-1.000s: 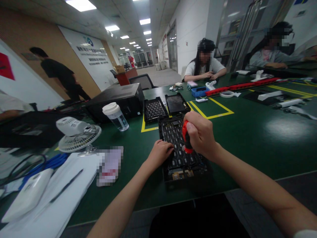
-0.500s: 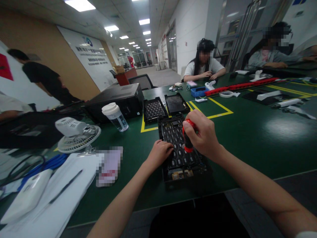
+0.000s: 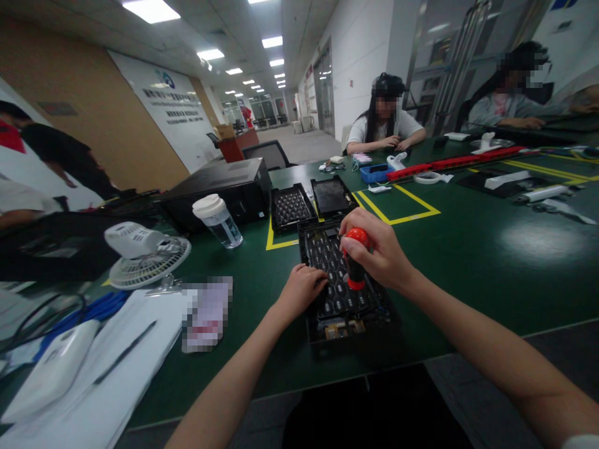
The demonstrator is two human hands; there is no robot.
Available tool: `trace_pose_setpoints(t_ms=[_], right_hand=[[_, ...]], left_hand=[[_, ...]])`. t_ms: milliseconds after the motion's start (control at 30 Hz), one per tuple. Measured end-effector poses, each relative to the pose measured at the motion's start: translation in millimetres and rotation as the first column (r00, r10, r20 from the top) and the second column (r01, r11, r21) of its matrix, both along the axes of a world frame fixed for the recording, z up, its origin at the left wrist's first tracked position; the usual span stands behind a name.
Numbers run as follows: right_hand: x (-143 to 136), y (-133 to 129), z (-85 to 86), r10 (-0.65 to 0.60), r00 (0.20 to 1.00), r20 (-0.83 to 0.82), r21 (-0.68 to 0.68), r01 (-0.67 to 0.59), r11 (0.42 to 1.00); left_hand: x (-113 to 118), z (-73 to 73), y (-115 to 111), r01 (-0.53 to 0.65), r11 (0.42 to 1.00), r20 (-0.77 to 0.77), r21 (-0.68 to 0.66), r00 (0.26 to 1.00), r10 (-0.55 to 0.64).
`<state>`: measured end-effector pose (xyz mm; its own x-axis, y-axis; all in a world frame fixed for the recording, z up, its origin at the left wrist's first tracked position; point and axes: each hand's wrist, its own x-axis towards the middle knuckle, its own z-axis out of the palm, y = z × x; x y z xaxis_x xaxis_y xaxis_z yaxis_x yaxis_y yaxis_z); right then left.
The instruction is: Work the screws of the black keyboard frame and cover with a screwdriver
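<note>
In the head view, a black rectangular case lies in front of me, its inside filled with rows of dark rounded cells. My left hand is closed over its left edge, fingers curled on the rim. My right hand is wrapped round a screwdriver with a red-and-black handle. The screwdriver stands nearly upright over the right part of the case; its tip is too small to make out. Brown board parts show at the near end of the case.
Two more black trays lie behind the case. To the left stand a bottle, a white fan and a clipboard with paper. A big black box is at back left. Co-workers sit across the green table.
My right hand has turned around the screwdriver handle, showing more of its red top. The left hand and case stay put. A person at far left has moved further left.
</note>
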<state>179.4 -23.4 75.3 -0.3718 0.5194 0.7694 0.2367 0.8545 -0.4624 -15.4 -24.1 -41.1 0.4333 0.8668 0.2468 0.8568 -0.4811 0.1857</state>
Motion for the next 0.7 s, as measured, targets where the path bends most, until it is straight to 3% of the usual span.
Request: trace_pose_setpoints(t_ms=[100, 167, 200, 267, 333, 400, 467, 567, 700], right_hand=[[1, 4, -0.8, 0.105, 0.994, -0.023, -0.031, -0.106, 0.994], [1, 7, -1.8, 0.275, 0.959, -0.069, -0.157, -0.282, 0.946], [0, 8, -2.5, 0.382, 0.917, -0.118, -0.247, -0.4, 0.883], [-1, 12, -4.5, 0.569, 0.775, -0.275, -0.405, -0.63, 0.662], [-3, 15, -7.0, 0.652, 0.615, -0.443, -0.468, -0.779, 0.418], [-5, 18, -9.9, 0.665, 0.506, -0.55, -0.463, -0.847, 0.262], [-5, 22, -12.7, 0.667, 0.452, -0.592, -0.434, -0.877, 0.209], [-6, 27, -15.2, 0.673, 0.4, -0.622, -0.386, -0.905, 0.18], [-5, 29, -13.5, 0.642, 0.388, -0.661, -0.398, -0.907, 0.139]], left_hand=[[0, 0.3, 0, -0.001, 1.0, -0.009, -0.005, 1.0, 0.001], [0, 0.5, 0, -0.005, 1.0, -0.008, 0.0, 1.0, 0.005], [0, 0.7, 0, -0.005, 1.0, -0.005, 0.006, 1.0, 0.005], [0, 1.3, -1, 0.001, 1.0, 0.007, 0.016, 1.0, -0.001], [0, 2.2, -1, 0.002, 1.0, 0.019, 0.021, 1.0, -0.002], [0, 2.8, -2, 0.001, 1.0, 0.016, 0.022, 1.0, -0.001], [0, 2.9, -1, -0.002, 1.0, 0.005, 0.018, 1.0, 0.002], [0, 2.0, -1, -0.006, 1.0, -0.009, 0.006, 1.0, 0.006], [0, 1.0, 0, -0.01, 1.0, -0.016, -0.004, 1.0, 0.01]])
